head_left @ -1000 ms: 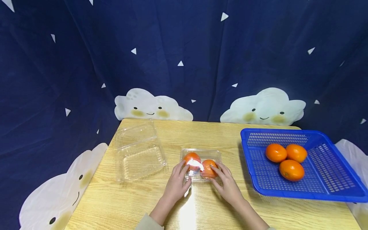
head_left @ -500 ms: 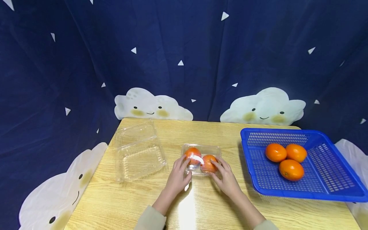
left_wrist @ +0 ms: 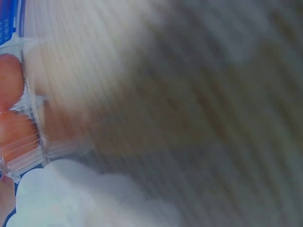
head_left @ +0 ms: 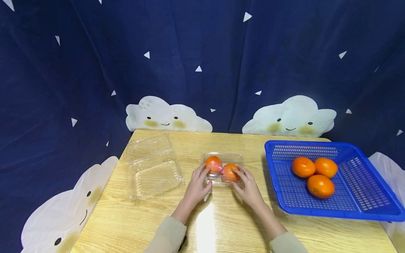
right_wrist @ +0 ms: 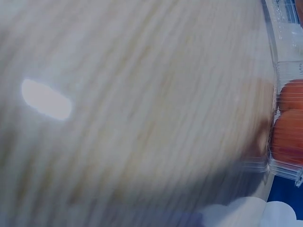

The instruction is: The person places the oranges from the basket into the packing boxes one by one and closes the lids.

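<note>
In the head view, a closed clear plastic clamshell box (head_left: 225, 156) sits mid-table. Two round orange-red fruits, a left one (head_left: 214, 163) and a right one (head_left: 228, 173), show through its lid. My left hand (head_left: 194, 188) holds the near left corner, fingers bent over the lid and thumb at the near side. From the near right corner, my right hand (head_left: 249, 188) holds the box the same way. The left wrist view catches the box wall (left_wrist: 35, 109) at its left edge; the right wrist view shows the box edge (right_wrist: 273, 113) at its right.
An open clear clamshell box (head_left: 155, 177) lies on the table (head_left: 152, 218) to the left, its lid tipped back. On the right stands a blue basket (head_left: 341, 215) holding three orange fruits (head_left: 321, 186). A dark blue curtain (head_left: 202, 45) hangs behind.
Both hands and the closed box with its two fruits have moved away from me, toward the back of the table. The basket and open box have stayed put.
</note>
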### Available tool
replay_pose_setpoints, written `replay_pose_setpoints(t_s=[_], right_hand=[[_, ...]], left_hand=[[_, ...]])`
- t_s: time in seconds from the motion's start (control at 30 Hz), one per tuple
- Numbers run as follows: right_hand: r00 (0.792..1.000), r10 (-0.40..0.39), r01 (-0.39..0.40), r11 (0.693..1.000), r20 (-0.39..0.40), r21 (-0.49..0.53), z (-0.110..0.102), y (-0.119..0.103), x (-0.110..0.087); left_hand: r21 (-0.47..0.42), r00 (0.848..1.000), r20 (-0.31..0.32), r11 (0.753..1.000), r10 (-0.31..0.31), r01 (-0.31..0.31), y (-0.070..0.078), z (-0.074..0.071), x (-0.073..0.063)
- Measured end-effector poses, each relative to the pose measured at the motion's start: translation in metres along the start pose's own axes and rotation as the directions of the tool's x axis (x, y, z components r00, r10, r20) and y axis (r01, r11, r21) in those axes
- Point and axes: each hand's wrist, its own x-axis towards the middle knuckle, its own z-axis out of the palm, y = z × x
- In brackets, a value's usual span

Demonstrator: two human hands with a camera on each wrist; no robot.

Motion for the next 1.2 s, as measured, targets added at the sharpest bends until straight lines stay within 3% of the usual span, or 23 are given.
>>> replay_pose_setpoints(t_s=[0.4,0.77,1.2], right_hand=[[0.998,0.059,-0.059,0.998,0.032,-0.004,0.003,0.01,0.018],[0.994,0.102,-0.101,0.995,0.04,-0.013,0.006,0.016,0.033],[0.993,0.114,-0.114,0.992,-0.001,-0.046,0.01,0.021,0.054]], left_hand=[[-0.03,1.0,-0.006,1.0,-0.001,0.001,-0.009,0.005,0.021],[-0.058,0.999,0.035,0.998,-0.024,0.026,-0.017,0.005,0.039],[-0.047,0.999,0.032,0.999,-0.025,0.026,-0.02,0.008,0.062]])
